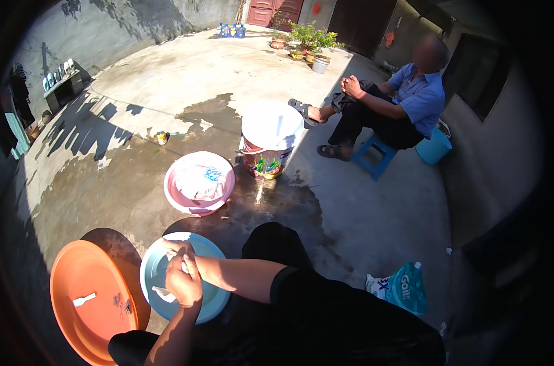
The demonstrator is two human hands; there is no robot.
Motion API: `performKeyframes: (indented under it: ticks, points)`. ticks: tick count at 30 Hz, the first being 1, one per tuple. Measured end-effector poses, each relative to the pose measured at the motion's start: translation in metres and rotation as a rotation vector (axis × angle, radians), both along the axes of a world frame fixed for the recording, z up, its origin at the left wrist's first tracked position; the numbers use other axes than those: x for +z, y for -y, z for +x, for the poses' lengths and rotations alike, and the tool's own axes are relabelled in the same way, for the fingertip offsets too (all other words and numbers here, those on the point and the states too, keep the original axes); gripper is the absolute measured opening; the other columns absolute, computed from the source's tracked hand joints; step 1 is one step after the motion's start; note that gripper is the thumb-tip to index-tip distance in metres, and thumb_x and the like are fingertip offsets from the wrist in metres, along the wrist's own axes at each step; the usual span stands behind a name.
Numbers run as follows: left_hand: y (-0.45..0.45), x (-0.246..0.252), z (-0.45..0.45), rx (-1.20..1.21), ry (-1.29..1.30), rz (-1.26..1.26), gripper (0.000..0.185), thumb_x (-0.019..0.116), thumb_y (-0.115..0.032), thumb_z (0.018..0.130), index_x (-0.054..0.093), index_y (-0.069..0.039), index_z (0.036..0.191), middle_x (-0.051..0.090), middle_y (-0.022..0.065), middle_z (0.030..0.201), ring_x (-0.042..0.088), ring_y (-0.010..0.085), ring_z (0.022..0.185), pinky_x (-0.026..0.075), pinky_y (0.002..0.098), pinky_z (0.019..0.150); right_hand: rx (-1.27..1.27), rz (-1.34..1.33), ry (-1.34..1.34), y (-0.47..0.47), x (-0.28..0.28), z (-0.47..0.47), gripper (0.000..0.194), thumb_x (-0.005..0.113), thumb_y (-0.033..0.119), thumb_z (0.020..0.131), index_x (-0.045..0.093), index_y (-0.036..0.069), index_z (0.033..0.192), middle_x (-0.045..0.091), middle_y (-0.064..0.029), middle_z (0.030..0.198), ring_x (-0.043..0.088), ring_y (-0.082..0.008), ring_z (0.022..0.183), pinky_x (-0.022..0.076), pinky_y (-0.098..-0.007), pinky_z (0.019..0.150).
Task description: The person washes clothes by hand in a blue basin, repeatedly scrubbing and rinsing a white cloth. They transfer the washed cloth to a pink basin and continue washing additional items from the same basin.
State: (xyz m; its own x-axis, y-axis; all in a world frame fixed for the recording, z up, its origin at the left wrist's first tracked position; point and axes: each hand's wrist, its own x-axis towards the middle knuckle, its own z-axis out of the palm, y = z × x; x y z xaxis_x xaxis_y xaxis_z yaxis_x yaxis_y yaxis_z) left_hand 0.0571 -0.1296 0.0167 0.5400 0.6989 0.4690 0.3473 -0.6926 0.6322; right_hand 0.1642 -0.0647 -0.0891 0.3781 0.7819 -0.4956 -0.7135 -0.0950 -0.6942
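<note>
Over a light blue plastic basin (212, 304) my two hands are close together, gripping a bunched white cloth (163, 293). My left hand (183, 284) is the nearer one, closed on the cloth, and a pale end hangs below it. The farther one, my right hand (181, 250), is closed around the upper part, and its fingers partly hide the cloth. A pink basin (199, 209) beyond them holds white laundry with a blue pattern (212, 174). To the left an orange basin (91, 325) is tilted up, with a white-handled brush or scraper (84, 299) and small clips in it.
A tall white-topped bucket (272, 128) stands beyond the pink basin. A person (407, 100) sits on a blue stool (375, 155) at right. Nearer lies a teal detergent pouch (405, 288). A small yellow jar (162, 137) stands on the partly wet concrete. Potted plants (311, 39) are farther back.
</note>
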Motion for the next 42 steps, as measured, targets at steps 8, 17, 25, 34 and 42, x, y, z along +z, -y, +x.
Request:
performKeyframes:
  ticks: [8,17,25,34,42]
  points:
    - [-0.014,-0.005,-0.004,0.113,0.049,0.119,0.028,0.052,-0.025,0.102,0.074,-0.007,0.102,0.067,0.0212,0.076,0.066,0.0416,0.071,0.052,0.0477,0.064,-0.087,-0.011,0.089,0.010,0.041,-0.014,0.029,0.063,0.028,0.098,0.057,0.011,0.075,0.045,0.0041,0.062,0.045,-0.0099,0.055,0.0361,-0.0303,0.049]
    - [-0.027,0.020,0.001,0.091,0.080,0.171,0.030,0.050,-0.026,0.104,0.071,-0.006,0.097,0.069,0.0205,0.083,0.066,0.0407,0.078,0.046,0.0459,0.073,-0.033,0.080,0.178,0.016,0.059,-0.014,0.028,0.066,0.022,0.091,0.062,0.004,0.070,0.059,-0.0024,0.068,0.055,-0.0137,0.064,0.0421,-0.0349,0.056]
    - [-0.055,-0.011,0.005,0.167,-0.036,0.142,0.031,0.052,-0.026,0.103,0.069,-0.004,0.090,0.064,0.0189,0.067,0.057,0.0398,0.059,0.042,0.0443,0.065,-0.053,0.068,0.146,0.025,0.049,-0.011,0.033,0.066,0.029,0.095,0.061,0.004,0.075,0.060,-0.0018,0.069,0.052,-0.0153,0.058,0.0399,-0.0370,0.051]
    - [-0.054,-0.016,0.011,0.171,-0.021,-0.159,0.037,0.049,-0.028,0.105,0.067,-0.004,0.082,0.064,0.0211,0.067,0.059,0.0400,0.061,0.041,0.0442,0.067,-0.279,0.026,0.133,0.020,0.050,-0.025,0.029,0.065,0.020,0.090,0.056,0.006,0.066,0.054,-0.0017,0.061,0.046,-0.0137,0.051,0.0352,-0.0352,0.047]
    - [-0.077,-0.040,0.011,0.181,-0.092,-0.116,0.034,0.048,-0.025,0.105,0.068,-0.009,0.083,0.064,0.0121,0.064,0.059,0.0336,0.058,0.042,0.0419,0.067,-0.182,0.031,0.192,0.033,0.062,-0.017,0.024,0.060,0.012,0.089,0.057,0.005,0.066,0.054,-0.0018,0.063,0.049,-0.0131,0.054,0.0366,-0.0352,0.048]
